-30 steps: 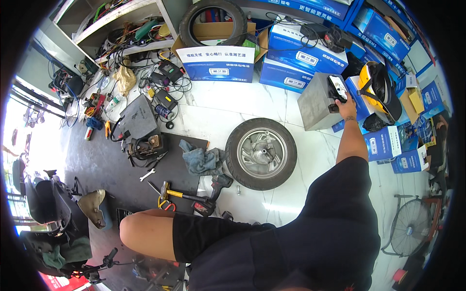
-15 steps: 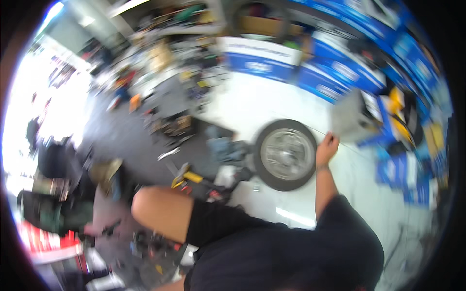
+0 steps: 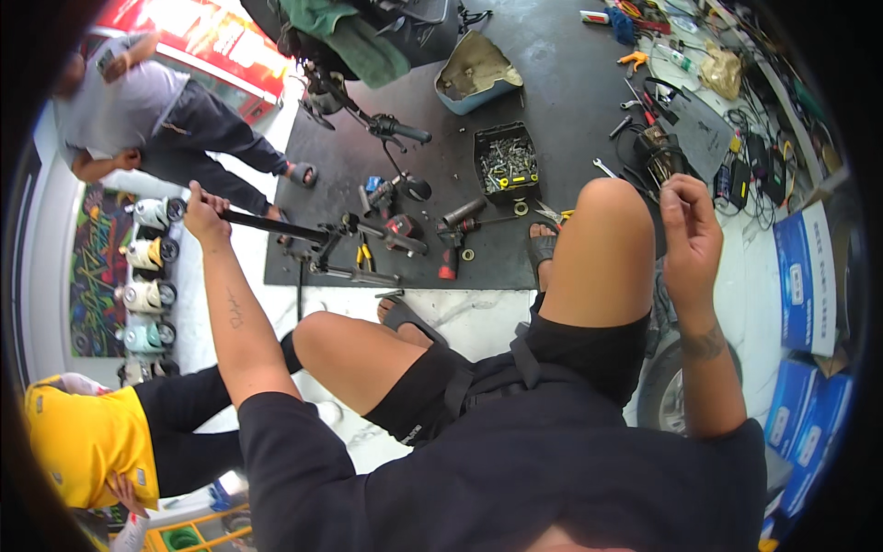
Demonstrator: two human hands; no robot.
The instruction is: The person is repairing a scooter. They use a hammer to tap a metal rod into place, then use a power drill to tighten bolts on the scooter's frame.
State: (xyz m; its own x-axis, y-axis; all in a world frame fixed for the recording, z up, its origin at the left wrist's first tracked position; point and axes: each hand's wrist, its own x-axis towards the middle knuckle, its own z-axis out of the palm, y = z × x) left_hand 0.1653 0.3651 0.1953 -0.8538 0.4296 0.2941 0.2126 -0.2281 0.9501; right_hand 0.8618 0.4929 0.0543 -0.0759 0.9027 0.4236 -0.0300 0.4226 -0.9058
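Note:
My left hand (image 3: pixel 207 213) is closed around the end of a black tube (image 3: pixel 276 226). That tube leads to a fork-like part with two metal legs (image 3: pixel 361 275), lying over the dark mat's near left corner. Raised beside my right knee is my right hand (image 3: pixel 692 230), its fingers curled together; whatever they hold, if anything, is hidden. A power drill (image 3: pixel 451 247) with a red base lies on the mat past the fork legs. Near it are yellow-handled pliers (image 3: pixel 365 253) and a black tray of bolts (image 3: pixel 506 164).
A person in grey (image 3: pixel 129 101) stands at far left, another in yellow (image 3: pixel 92 442) at near left. A scooter handlebar (image 3: pixel 400 129) juts over the mat (image 3: pixel 552 83). Tools and cables (image 3: pixel 736 175) crowd the right. A wheel (image 3: pixel 660 391) sits partly behind my right arm, near blue boxes (image 3: pixel 798 276).
My view has swung left from the wheel and boxes, bringing in the fork-like part and two people. My left hand now shows, gripping the tube. My right hand is no longer beside the wheel.

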